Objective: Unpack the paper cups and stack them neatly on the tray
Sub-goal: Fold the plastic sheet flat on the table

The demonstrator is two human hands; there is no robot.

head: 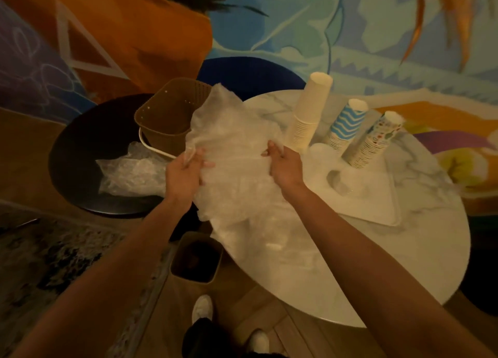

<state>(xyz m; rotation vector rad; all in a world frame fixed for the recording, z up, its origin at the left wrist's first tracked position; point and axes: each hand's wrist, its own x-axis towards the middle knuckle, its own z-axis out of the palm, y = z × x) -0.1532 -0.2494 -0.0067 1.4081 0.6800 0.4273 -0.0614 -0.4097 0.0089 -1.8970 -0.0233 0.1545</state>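
Observation:
A large sheet of clear bubble wrap (231, 142) hangs over the left side of the round marble table (404, 263). My left hand (183, 174) grips its left edge, and my right hand (284, 166) grips it near the middle. Three cup stacks stand upside down on the white tray (377, 204): plain white cups (310, 117), blue wavy cups (347, 127) and multicoloured patterned cups (374, 142). I cannot tell whether any cups lie inside the wrap.
A brown perforated basket (167, 115) and crumpled plastic wrap (129, 171) sit on a dark round side table (78, 147) to the left. A brown bin (196, 258) stands on the floor below the table edge. My shoes are near the bottom.

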